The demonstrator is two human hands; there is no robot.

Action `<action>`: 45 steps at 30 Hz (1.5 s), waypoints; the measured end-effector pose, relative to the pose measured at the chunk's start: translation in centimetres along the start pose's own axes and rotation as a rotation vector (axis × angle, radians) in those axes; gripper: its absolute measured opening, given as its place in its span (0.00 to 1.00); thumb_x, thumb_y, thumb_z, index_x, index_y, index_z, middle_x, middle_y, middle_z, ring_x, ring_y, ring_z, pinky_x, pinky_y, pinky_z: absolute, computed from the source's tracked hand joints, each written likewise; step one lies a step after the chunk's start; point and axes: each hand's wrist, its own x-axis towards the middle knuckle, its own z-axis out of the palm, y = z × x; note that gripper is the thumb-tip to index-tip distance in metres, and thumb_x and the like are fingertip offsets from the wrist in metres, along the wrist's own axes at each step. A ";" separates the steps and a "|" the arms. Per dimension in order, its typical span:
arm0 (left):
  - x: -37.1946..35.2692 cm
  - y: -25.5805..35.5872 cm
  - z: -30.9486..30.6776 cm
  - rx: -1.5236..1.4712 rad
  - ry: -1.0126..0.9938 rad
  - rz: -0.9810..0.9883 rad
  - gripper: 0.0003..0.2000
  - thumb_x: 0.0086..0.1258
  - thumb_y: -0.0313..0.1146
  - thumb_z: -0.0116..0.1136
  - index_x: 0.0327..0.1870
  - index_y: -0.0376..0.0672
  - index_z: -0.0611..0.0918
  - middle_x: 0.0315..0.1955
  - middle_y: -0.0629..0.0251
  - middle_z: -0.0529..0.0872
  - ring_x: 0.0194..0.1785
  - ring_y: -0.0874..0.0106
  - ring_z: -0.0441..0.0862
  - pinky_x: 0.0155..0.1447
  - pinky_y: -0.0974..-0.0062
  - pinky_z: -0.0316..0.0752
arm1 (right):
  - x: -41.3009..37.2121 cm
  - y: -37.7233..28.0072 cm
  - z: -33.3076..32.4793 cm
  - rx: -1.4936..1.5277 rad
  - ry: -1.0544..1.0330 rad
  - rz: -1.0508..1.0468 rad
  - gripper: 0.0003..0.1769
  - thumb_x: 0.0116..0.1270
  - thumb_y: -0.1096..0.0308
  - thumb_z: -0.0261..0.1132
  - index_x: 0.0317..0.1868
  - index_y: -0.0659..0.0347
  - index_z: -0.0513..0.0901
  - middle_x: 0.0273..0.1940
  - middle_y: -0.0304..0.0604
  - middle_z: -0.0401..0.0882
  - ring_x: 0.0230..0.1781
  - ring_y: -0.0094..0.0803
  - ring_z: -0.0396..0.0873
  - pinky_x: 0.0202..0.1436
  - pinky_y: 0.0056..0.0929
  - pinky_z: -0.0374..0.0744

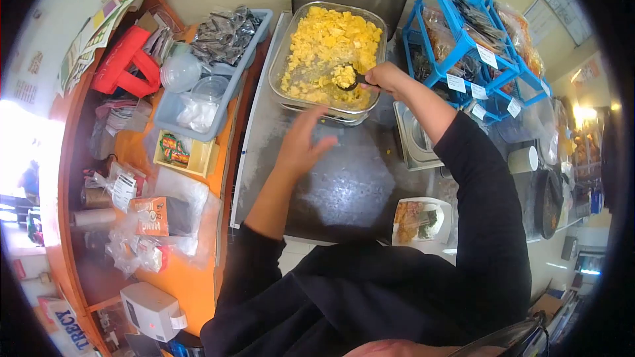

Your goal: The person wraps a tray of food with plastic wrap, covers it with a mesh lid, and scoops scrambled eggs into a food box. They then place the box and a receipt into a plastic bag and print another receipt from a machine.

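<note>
A glass tray [274, 79] at the top middle holds yellow scrambled-egg-like food [337, 30], thinner toward its lower part. My right hand [390, 79] grips the handle of a black scoop [358, 79] over the tray's lower right, and the scoop's bowl has yellow food in it. Just below the tray's near left edge is my left hand [305, 144], its fingers apart and nothing in it. Both lie above the grey metal counter [344, 185].
Blue racks [433, 33] with packets stand at the right. Metal pans [413, 135] and a white container with food [422, 220] sit right of centre. On the left, an orange shelf [192, 291] carries a blue bin [175, 119], a yellow box [205, 158] and plastic bags.
</note>
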 end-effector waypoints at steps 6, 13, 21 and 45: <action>-7.2 9.3 1.6 -0.281 -0.644 0.116 0.24 0.56 0.30 0.67 0.57 0.43 0.77 0.50 0.58 0.82 0.56 0.59 0.76 0.62 0.65 0.69 | -8.1 0.4 -5.6 -0.144 -0.164 -0.075 0.10 0.66 0.67 0.58 0.44 0.58 0.84 0.28 0.25 0.81 0.22 0.12 0.65 0.23 0.15 0.58; -11.7 11.5 8.3 -0.163 -0.761 0.150 0.16 0.57 0.29 0.65 0.48 0.46 0.83 0.42 0.62 0.85 0.47 0.61 0.81 0.52 0.66 0.75 | -20.6 9.0 -12.0 0.027 -0.379 0.064 0.12 0.58 0.71 0.66 0.43 0.65 0.81 0.34 0.35 0.83 0.30 0.16 0.75 0.35 0.14 0.71; -13.6 13.6 11.0 -0.077 -0.662 0.113 0.07 0.58 0.31 0.64 0.36 0.45 0.83 0.35 0.67 0.86 0.39 0.64 0.83 0.43 0.69 0.77 | -26.0 21.7 -12.3 -0.428 -0.296 -0.198 0.13 0.56 0.71 0.68 0.43 0.64 0.83 0.38 0.42 0.84 0.36 0.31 0.81 0.43 0.29 0.77; -18.0 11.5 5.0 0.046 -0.302 -0.197 0.05 0.56 0.23 0.63 0.33 0.42 0.83 0.29 0.61 0.84 0.34 0.60 0.82 0.38 0.69 0.76 | -16.0 6.9 -9.2 -0.091 -0.245 -0.356 0.12 0.62 0.71 0.63 0.46 0.64 0.82 0.35 0.44 0.85 0.29 0.26 0.83 0.26 0.23 0.77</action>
